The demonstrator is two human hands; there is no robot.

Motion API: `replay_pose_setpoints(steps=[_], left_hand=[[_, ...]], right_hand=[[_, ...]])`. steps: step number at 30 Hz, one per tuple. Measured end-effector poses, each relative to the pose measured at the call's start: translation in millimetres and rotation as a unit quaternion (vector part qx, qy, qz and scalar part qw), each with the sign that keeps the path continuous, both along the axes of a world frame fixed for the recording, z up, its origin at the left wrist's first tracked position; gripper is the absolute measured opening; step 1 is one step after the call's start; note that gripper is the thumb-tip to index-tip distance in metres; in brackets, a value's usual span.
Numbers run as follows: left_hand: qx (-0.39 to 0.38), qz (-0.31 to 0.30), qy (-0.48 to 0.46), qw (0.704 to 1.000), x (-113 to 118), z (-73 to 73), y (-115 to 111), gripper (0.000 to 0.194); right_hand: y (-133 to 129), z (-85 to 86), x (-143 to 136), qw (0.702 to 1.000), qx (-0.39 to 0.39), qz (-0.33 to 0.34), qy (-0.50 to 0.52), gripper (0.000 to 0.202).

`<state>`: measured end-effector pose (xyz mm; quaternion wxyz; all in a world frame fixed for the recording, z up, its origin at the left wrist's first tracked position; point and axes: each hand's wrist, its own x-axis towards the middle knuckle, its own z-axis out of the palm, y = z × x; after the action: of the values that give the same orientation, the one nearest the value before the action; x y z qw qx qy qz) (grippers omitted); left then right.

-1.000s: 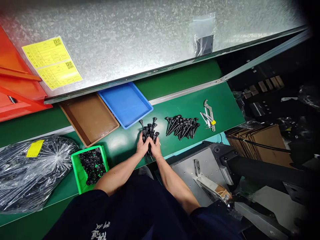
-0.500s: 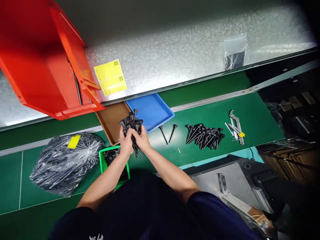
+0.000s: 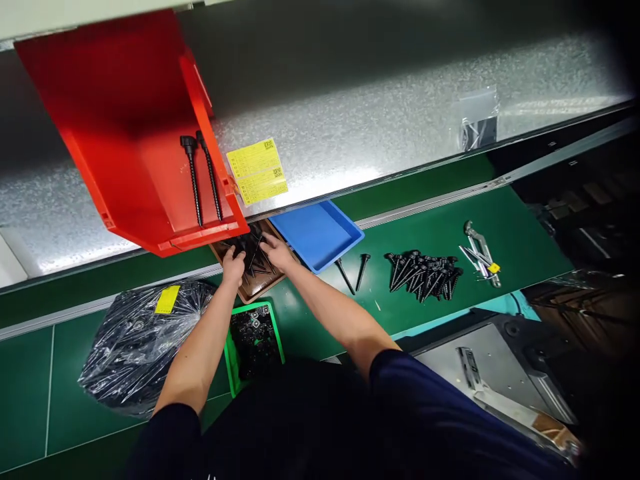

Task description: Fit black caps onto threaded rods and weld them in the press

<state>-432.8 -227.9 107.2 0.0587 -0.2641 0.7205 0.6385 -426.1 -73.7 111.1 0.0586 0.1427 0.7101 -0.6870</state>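
Note:
Long black screws with thick knob heads [image 3: 253, 250] lie spread in the brown tray [image 3: 265, 291]. My left hand [image 3: 234, 265] is at the tray's left side, fingers apart beside the screws. Across from it, my right hand [image 3: 275, 253] is open at the right side, its fingertips close to the screws. Directly in front of the tray stands a green bin [image 3: 255, 340] with small black parts. A blue tray [image 3: 320, 233] adjoins the brown one on the right.
Above, a red bin [image 3: 145, 180] on the metal shelf holds two similar screws. A plastic-wrapped bundle [image 3: 145, 347] lies left. Two loose screws and a pile of screws [image 3: 425, 275] are right, then metal tools [image 3: 480, 253]. A machine [image 3: 510, 367] stands at front right.
Both hands have moved forward into the brown tray and let go of the bunch of screws, which now lies there. The camera view has shifted, showing more of the red bin.

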Motion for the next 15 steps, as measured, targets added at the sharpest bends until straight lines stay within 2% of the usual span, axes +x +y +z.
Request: replay_pose_setpoints(steps=[2, 4, 6, 8, 9, 11, 13, 15], left_hand=[[-0.042, -0.008, 0.012, 0.999, 25, -1.2, -6, 0.035], [-0.102, -0.045, 0.027, 0.993, 54, -1.6, -4, 0.028], [-0.189, -0.143, 0.054, 0.970, 83, -2.6, 6, 0.024], [-0.250, -0.252, 0.081, 0.931, 105, -4.4, 22, 0.025], [-0.272, -0.297, 0.090, 0.911, 112, -5.4, 31, 0.028], [-0.318, -0.360, 0.092, 0.872, 119, -7.3, 49, 0.037], [-0.401, -0.414, 0.078, 0.814, 117, -8.7, 65, 0.047], [-0.463, -0.439, 0.051, 0.769, 112, -9.5, 77, 0.053]], right_hand=[[29, -7.8, 37, 0.992, 0.085, -0.030, 0.083, 0.028], [68, -19.0, 83, 0.978, 0.158, -0.092, 0.103, 0.031], [110, -34.2, 128, 0.952, 0.250, -0.171, 0.043, 0.039], [145, -50.5, 164, 0.898, 0.375, -0.218, -0.074, 0.051], [158, -57.9, 177, 0.868, 0.421, -0.220, -0.145, 0.063], [176, -69.6, 195, 0.825, 0.479, -0.177, -0.243, 0.086], [185, -76.2, 202, 0.813, 0.505, -0.122, -0.263, 0.091], [191, -78.0, 203, 0.824, 0.507, -0.085, -0.237, 0.075]])
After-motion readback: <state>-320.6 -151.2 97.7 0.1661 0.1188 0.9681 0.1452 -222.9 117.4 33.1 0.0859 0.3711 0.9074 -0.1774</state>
